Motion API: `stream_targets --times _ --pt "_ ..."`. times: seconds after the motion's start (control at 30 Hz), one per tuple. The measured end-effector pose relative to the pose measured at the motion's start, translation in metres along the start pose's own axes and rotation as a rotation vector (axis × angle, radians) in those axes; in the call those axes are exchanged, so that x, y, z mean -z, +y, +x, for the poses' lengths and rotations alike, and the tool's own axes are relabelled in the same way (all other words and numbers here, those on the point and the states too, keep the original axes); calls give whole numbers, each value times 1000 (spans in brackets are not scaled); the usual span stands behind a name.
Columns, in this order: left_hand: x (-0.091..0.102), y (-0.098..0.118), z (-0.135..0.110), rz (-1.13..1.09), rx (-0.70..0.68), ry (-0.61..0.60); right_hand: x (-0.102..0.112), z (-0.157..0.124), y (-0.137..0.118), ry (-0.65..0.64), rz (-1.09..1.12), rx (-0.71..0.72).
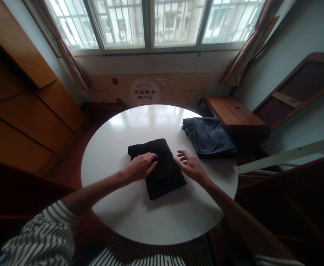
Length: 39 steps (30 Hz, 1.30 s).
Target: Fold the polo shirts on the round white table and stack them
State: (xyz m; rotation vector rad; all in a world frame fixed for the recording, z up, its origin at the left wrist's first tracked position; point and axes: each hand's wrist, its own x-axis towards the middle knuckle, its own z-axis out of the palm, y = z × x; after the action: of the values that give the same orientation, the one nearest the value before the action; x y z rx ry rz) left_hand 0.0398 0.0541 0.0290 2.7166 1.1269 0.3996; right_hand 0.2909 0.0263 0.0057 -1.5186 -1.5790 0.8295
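A person's left hand [141, 167] rests on a folded black garment [166, 177] near the middle of a round white table [112, 155], its fingers lying loosely across the cloth's upper left part, pressing but not clenching. The right hand [191, 166] is open, fingers spread at the garment's right edge and grasping nothing; whether the fingertips touch the cloth is hard to tell. The black garment lies flat, its long axis tilted from upper left to lower right of the frame, with one short end pointing toward the window and the other toward the person.

A folded dark grey garment [210, 138] lies just beyond the right hand at the table's upper right, its long axis running the same general way and a bunched end at its upper left. A striped sleeve [40, 240] covers the left upper arm at lower left. Past the table, a barred window [151, 22] fills the top of the frame above a tan panel [178, 87] bearing Chinese characters. A wooden bench [234, 112] stands at right, wooden cabinet doors [26, 118] at left.
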Motion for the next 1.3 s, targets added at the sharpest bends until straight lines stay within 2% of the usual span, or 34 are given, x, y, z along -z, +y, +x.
stream_targets --times 0.1,0.17,0.23,0.33,0.47,0.57,0.63,0.7,0.77,0.83,0.97,1.03,1.1,1.2,1.3 --pt "-23 14 -18 133 -61 -35 -2 29 -3 -93 179 -228" --pt "-31 17 -25 198 -87 -37 -6 43 -12 -186 231 -335" --pt "-34 18 -29 196 -128 -42 -13 52 -24 -300 249 -377" --pt "-32 17 -35 148 -169 -23 -26 55 -38 -406 346 -322" --pt "-32 14 -41 57 -166 7 -34 48 -41 -375 482 -178" --pt "-31 14 -45 -53 -155 12 -25 40 -39 -387 575 -143" --pt "-27 16 -45 -167 -127 10 -14 36 -39 -373 675 -173" --pt "-21 19 -41 -298 -93 28 -4 33 -39 -313 773 -266" --pt "-14 25 -34 -411 -56 94 4 31 -42 -201 833 -357" --pt "-8 30 -21 -524 -11 159 7 27 -47 -99 862 -379" --pt "-3 39 7 -759 124 151 0 21 -60 -52 876 -256" --pt "-1 42 15 -768 150 153 -4 20 -63 -19 879 -201" --pt "0 46 15 -712 128 162 -2 22 -62 23 887 -227" --pt "2 49 9 -594 89 174 18 31 -55 34 896 -339" --pt "0 50 13 -554 124 202 59 49 -50 40 844 -312"
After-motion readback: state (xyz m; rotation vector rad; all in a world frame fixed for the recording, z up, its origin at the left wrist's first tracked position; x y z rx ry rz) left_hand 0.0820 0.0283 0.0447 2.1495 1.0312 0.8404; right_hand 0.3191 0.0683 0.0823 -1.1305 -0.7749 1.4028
